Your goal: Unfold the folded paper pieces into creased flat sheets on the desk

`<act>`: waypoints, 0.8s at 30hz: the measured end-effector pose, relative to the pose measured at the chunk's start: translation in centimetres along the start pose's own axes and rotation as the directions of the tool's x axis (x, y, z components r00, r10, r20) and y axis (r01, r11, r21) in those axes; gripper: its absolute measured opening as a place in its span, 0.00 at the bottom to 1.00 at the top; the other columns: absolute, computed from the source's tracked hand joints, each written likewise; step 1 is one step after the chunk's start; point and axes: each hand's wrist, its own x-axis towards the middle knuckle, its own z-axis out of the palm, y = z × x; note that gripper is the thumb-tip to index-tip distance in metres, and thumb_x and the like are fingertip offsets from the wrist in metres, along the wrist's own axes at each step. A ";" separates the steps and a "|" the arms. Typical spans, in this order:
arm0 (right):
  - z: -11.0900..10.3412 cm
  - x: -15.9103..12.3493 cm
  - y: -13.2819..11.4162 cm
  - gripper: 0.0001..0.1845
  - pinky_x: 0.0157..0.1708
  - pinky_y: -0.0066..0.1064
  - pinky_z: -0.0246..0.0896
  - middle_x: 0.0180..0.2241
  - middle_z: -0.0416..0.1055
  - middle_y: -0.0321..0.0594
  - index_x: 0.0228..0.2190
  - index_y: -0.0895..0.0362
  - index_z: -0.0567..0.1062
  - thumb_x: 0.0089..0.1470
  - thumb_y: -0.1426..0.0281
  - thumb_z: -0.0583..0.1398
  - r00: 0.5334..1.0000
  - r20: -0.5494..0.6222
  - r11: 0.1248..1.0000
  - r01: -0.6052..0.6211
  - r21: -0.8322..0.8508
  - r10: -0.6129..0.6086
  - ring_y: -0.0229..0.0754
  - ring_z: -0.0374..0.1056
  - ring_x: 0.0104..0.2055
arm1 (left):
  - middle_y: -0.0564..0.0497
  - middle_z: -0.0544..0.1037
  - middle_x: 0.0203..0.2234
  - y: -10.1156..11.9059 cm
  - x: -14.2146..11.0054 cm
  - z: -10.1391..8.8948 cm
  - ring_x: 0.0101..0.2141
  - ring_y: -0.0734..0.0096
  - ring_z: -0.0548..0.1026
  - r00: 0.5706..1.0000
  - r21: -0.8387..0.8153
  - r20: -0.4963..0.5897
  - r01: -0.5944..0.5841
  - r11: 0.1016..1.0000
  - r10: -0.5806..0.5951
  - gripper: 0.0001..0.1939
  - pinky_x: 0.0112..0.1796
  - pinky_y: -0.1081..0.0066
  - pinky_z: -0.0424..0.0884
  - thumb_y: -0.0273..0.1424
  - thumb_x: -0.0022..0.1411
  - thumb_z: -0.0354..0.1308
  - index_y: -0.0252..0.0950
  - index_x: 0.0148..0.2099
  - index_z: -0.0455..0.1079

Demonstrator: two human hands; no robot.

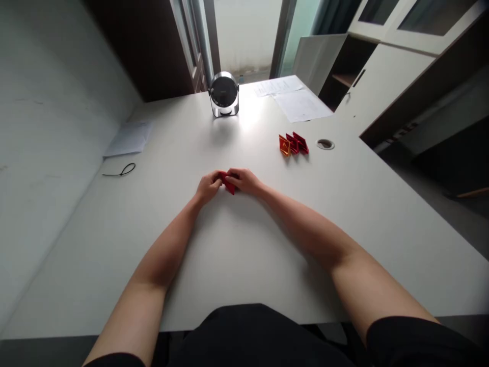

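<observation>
A small piece of folded red paper (pixel 229 186) is held between my two hands over the middle of the white table. My left hand (pixel 210 185) pinches its left end. My right hand (pixel 244 180) has its fingers closed over the upper right part, which hides some of the paper. One pointed red corner sticks out below the fingers. Farther off to the right, a gold folded paper piece (pixel 284 146) stands in a row with red folded paper pieces (pixel 300 143).
A round black device on a metal stand (pixel 224 94) stands at the back. Printed sheets (pixel 303 104) lie back right, near a round cable hole (pixel 325 144). On the left are white papers (pixel 128 138) and a black cable tie (pixel 121 172), beside the wall.
</observation>
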 end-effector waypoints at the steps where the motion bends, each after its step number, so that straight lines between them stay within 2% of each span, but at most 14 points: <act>1: -0.1 0.0 0.0 0.16 0.29 0.26 0.52 0.25 0.70 0.36 0.34 0.58 0.76 0.58 0.59 0.57 1.000 0.006 1.000 0.007 0.009 -0.007 0.34 0.59 0.27 | 0.51 0.80 0.31 -0.2 0.0 0.0 0.33 0.70 0.74 1.000 -0.010 -0.003 -0.004 1.000 0.004 0.16 0.37 0.73 0.69 0.25 0.56 0.51 0.35 0.44 0.76; 14: 0.0 0.1 0.3 0.17 0.28 0.26 0.53 0.25 0.70 0.36 0.32 0.58 0.77 0.58 0.57 0.57 1.000 -0.023 1.000 -0.010 0.018 0.010 0.34 0.59 0.26 | 0.52 0.78 0.29 -1.1 0.2 0.4 0.32 0.71 0.73 1.000 -0.181 -0.001 -0.021 0.983 0.021 0.16 0.35 0.73 0.68 0.27 0.56 0.52 0.36 0.45 0.76; 19: -0.1 0.0 0.5 0.18 0.28 0.26 0.53 0.24 0.70 0.35 0.31 0.58 0.76 0.57 0.57 0.57 1.000 -0.026 1.000 -0.015 0.016 0.015 0.34 0.58 0.26 | 0.53 0.75 0.26 -0.8 0.1 0.3 0.28 0.73 0.69 0.999 -0.141 -0.036 -0.021 0.990 0.016 0.11 0.32 0.74 0.65 0.34 0.60 0.56 0.36 0.41 0.76; 24: -0.1 0.1 0.6 0.18 0.27 0.27 0.51 0.23 0.68 0.34 0.31 0.58 0.76 0.56 0.56 0.57 0.998 -0.058 1.000 -0.031 -0.003 0.030 0.34 0.58 0.25 | 0.53 0.73 0.26 -0.6 0.2 0.3 0.28 0.73 0.68 0.997 -0.197 -0.078 -0.025 0.980 0.010 0.10 0.31 0.74 0.65 0.38 0.59 0.59 0.35 0.35 0.74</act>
